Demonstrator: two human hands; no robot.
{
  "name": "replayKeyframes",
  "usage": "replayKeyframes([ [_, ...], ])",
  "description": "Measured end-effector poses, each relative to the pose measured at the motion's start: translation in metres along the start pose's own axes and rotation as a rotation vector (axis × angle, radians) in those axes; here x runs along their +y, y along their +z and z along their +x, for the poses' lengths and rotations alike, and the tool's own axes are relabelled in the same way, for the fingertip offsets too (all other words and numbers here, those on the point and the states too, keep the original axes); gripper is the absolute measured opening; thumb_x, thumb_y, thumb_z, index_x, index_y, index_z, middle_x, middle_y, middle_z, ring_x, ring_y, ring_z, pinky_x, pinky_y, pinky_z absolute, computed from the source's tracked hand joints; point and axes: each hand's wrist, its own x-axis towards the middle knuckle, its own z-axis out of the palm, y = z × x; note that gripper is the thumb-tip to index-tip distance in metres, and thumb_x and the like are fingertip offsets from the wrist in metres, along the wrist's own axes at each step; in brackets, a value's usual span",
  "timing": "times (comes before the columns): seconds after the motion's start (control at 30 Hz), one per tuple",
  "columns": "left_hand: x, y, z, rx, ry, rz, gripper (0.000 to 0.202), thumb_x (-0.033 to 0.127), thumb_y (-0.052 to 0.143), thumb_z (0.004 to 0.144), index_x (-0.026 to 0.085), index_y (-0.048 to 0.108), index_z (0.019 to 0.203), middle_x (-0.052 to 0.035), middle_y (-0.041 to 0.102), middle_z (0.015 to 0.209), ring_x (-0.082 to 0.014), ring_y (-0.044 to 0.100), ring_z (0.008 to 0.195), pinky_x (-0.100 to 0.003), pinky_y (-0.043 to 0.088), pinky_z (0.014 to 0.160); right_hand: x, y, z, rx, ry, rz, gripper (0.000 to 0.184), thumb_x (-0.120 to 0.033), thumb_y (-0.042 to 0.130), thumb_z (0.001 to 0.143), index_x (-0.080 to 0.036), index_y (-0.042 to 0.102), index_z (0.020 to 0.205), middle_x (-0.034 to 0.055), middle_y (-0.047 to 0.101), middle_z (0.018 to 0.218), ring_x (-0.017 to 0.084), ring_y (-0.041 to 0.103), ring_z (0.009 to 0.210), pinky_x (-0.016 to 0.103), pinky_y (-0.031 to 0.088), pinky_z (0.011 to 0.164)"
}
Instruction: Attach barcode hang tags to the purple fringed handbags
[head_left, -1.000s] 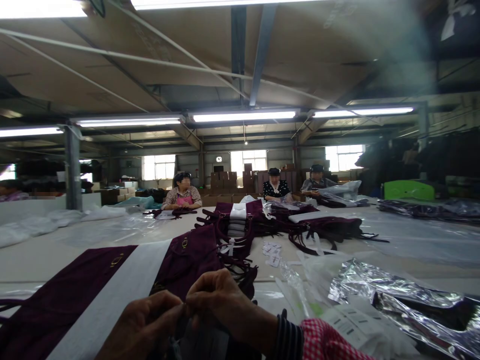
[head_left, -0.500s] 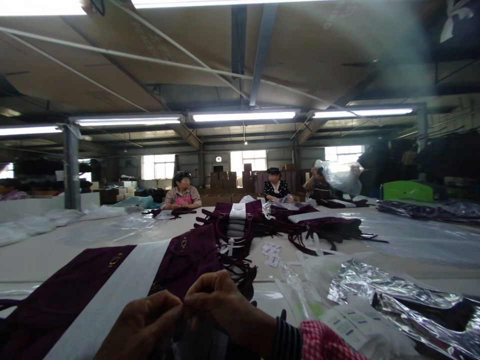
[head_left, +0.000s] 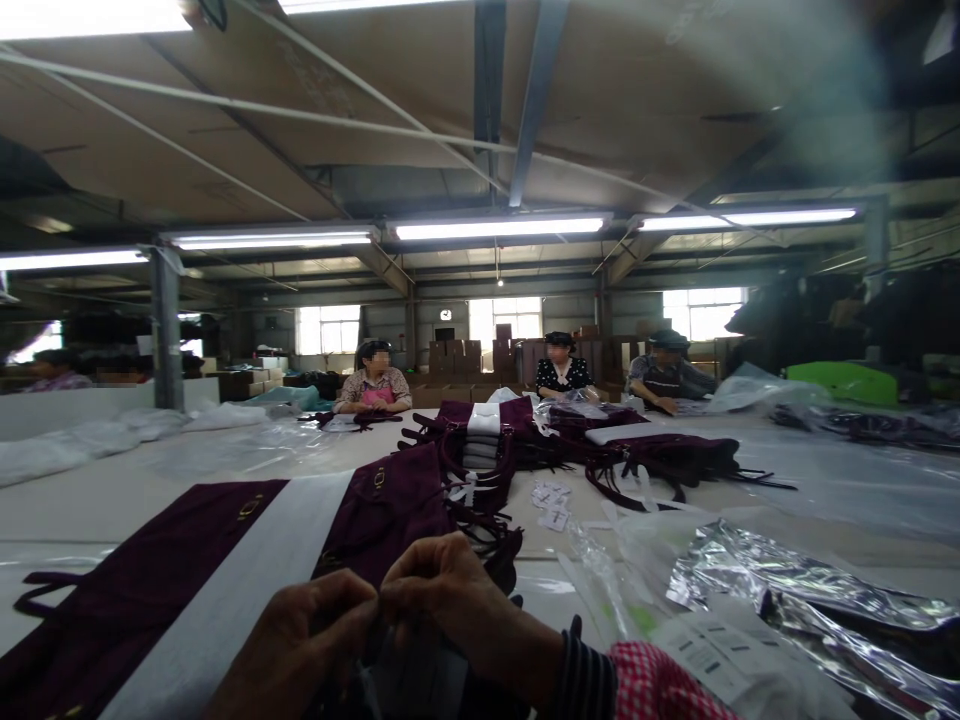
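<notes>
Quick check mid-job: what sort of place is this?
Most likely a bag factory's finishing or packing floor: dark purple bags lie piled along a long work table, plastic wrappers lie beside them, and cardboard boxes are stacked by the far wall behind seated workers.

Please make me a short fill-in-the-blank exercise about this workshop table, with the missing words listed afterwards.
1. The left hand and right hand meet fingertip to fingertip near a purple bag with a ____ band.
2. The right sleeve is checked white and ____.
3. The people seated at the far end of the table number ____.
Missing words: white; red; three.
</notes>
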Motion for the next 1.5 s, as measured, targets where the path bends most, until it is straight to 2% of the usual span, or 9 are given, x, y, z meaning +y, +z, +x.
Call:
replayKeyframes([
  [0.13,0.008,0.004,-0.006,0.076,0.011,0.005,0.038,0.054,0.067,0.074,0.016,0.068,0.074,0.0036,0.052,0.057,-0.0123,0.044,0.051,-0.023,0.035,0.05,-0.001,0.002,-0.001,0.034,-0.009,-0.012,0.018,-0.028,0.074,0.064,-0.012,0.068,0.07,0.0,0.064,0.057,0.009,0.053,0.044,0.019,0.029,0.04],
  [0.4,0.011,0.004,-0.015,0.073,0.078,0.022,0.031,0.044,0.06,0.085,0.015,0.067,0.078,0.0027,0.056,0.061,-0.0132,0.049,0.058,-0.024,0.036,0.055,-0.001,0.004,-0.005,0.012,-0.028,-0.059,0.023,-0.034,0.073,0.07,-0.013,0.065,0.071,-0.0001,0.063,0.057,0.009,0.053,0.045,0.019,0.028,0.042],
  [0.77,0.001,0.016,-0.012,0.213,0.077,-0.07,0.026,0.04,0.061,0.081,0.016,0.062,0.072,0.0017,0.056,0.059,-0.0126,0.048,0.054,-0.024,0.038,0.052,0.018,0.016,0.002,0.084,-0.132,-0.046,0.019,-0.031,0.07,0.073,-0.016,0.059,0.069,-0.0027,0.058,0.055,0.008,0.047,0.046,0.019,0.028,0.043],
  [1.0,-0.003,0.012,-0.009,0.174,0.067,-0.096,0.021,0.035,0.062,0.078,0.016,0.061,0.069,0.001,0.059,0.058,-0.0121,0.051,0.051,-0.023,0.038,0.051,0.018,0.017,-0.001,0.044,-0.072,-0.019,0.022,-0.033,0.071,0.073,-0.016,0.058,0.069,-0.0023,0.059,0.056,0.006,0.045,0.045,0.019,0.026,0.042],
  [1.2,0.002,0.006,-0.013,0.116,0.08,-0.103,0.026,0.04,0.064,0.081,0.015,0.069,0.085,-0.0002,0.064,0.066,-0.0134,0.056,0.059,-0.025,0.043,0.059,0.002,0.01,-0.009,0.023,-0.056,-0.041,0.025,-0.038,0.07,0.077,-0.016,0.059,0.075,-0.004,0.057,0.058,0.006,0.042,0.045,0.019,0.024,0.042],
  [1.3,0.007,-0.001,-0.024,0.158,0.091,-0.088,0.03,0.038,0.068,0.079,0.016,0.07,0.1,-0.0034,0.07,0.082,-0.0177,0.062,0.076,-0.026,0.045,0.065,-0.006,-0.004,-0.014,0.024,-0.066,-0.168,0.024,-0.04,0.067,0.079,-0.017,0.059,0.078,-0.0031,0.059,0.062,0.007,0.045,0.046,0.021,0.026,0.044],
  [1.37,0.01,-0.009,-0.035,0.203,0.098,-0.044,0.03,0.037,0.069,0.078,0.017,0.071,0.101,-0.0054,0.071,0.095,-0.0204,0.062,0.086,-0.027,0.046,0.068,-0.009,-0.015,-0.021,0.027,-0.086,-0.301,0.018,-0.035,0.066,0.079,-0.018,0.059,0.078,-0.0021,0.061,0.066,0.01,0.05,0.052,0.023,0.032,0.048],
  [1.43,0.012,-0.016,-0.049,0.244,0.094,0.05,0.027,0.037,0.068,0.08,0.018,0.072,0.099,-0.0047,0.071,0.099,-0.0198,0.06,0.084,-0.028,0.045,0.069,-0.009,-0.025,-0.031,0.025,-0.132,-0.494,0.013,-0.03,0.066,0.078,-0.018,0.062,0.079,-0.001,0.062,0.071,0.013,0.055,0.062,0.026,0.039,0.058],
  [1.5,0.014,-0.019,-0.067,0.249,0.069,0.17,0.025,0.038,0.064,0.083,0.02,0.072,0.097,-0.0026,0.071,0.092,-0.0182,0.058,0.076,-0.028,0.043,0.069,-0.006,-0.031,-0.042,0.018,-0.166,-0.725,0.013,-0.029,0.069,0.078,-0.019,0.065,0.084,0.0,0.065,0.078,0.017,0.058,0.073,0.028,0.041,0.068],
])
